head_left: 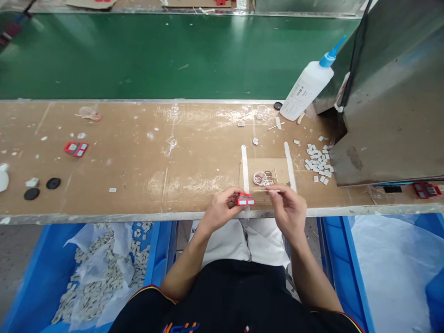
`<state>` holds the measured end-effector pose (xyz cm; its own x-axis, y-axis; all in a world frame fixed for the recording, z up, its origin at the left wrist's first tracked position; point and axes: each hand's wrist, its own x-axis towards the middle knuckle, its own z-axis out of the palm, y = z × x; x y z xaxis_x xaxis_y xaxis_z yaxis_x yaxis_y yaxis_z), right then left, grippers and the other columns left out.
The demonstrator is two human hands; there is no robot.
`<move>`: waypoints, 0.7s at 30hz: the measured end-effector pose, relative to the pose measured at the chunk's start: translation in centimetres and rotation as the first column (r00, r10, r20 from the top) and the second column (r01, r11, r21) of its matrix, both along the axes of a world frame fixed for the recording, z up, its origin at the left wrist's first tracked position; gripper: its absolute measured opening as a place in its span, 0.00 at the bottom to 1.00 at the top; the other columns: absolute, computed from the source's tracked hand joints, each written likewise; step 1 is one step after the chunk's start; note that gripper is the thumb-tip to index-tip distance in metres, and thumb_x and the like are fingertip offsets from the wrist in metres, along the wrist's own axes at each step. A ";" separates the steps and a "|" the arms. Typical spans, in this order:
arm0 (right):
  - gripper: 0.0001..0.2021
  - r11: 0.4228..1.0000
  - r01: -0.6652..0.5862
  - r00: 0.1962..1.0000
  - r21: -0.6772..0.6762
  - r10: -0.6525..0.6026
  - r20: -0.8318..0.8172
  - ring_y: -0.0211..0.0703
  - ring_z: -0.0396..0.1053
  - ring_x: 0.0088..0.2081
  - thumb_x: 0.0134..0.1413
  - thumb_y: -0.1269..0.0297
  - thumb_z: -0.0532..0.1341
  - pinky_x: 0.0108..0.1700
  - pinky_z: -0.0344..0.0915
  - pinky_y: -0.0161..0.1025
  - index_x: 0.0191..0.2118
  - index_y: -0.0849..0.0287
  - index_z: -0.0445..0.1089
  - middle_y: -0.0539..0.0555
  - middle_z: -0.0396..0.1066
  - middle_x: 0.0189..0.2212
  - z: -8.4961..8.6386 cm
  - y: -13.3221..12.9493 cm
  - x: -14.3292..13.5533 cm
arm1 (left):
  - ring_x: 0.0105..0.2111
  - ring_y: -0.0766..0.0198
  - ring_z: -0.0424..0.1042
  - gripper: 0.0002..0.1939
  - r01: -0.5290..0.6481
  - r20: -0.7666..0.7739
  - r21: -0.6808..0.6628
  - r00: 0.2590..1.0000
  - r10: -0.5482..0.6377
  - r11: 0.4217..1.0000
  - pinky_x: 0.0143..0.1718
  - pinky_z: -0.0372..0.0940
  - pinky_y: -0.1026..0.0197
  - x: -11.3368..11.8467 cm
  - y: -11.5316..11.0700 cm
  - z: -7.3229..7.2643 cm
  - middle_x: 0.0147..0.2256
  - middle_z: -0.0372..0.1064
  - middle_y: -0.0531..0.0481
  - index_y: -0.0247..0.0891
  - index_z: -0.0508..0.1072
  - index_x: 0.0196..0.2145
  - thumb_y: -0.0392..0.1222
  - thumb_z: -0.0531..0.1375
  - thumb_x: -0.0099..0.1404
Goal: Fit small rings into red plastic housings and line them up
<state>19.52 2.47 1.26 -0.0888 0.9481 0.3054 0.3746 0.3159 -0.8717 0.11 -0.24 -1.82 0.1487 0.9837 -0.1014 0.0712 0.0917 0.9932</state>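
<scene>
My left hand [223,208] pinches a small red and grey part [244,200] with two pale blue panels, at the front edge of the bench. Just right of it, my right hand [288,208] holds a thin wooden stick [261,190] between thumb and fingers, its tip pointing left above the red part. Behind my hands, a small round dish [260,179] and some thin curled pieces [269,178] lie on a cardboard sheet [253,164] between two white tape strips.
A white bottle [307,90] with a blue nozzle leans at the back right, by a metal box [391,101]. Small grey pieces [318,162] lie near it. Another red part [76,149] and black discs [53,183] are at left. Blue bins [161,249] flank me below.
</scene>
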 end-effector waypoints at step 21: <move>0.13 0.995 -0.008 0.990 0.097 -0.007 0.144 0.48 0.73 0.44 0.66 0.58 0.59 0.44 0.73 0.45 0.52 0.55 0.72 0.58 0.74 0.45 -2.8 2.7 0.9 | 0.37 0.62 0.79 0.09 0.042 0.015 -0.003 0.999 -0.042 0.999 0.38 0.72 0.65 -0.6 -0.1 -0.2 0.37 0.78 0.46 0.36 0.74 0.40 0.40 0.66 0.62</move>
<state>20.45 5.16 -1.49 -0.1390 0.9144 0.3802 0.4936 0.3968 -0.7738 -0.48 -0.35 -1.98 0.1913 0.9762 -0.1025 0.0605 0.0926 0.9939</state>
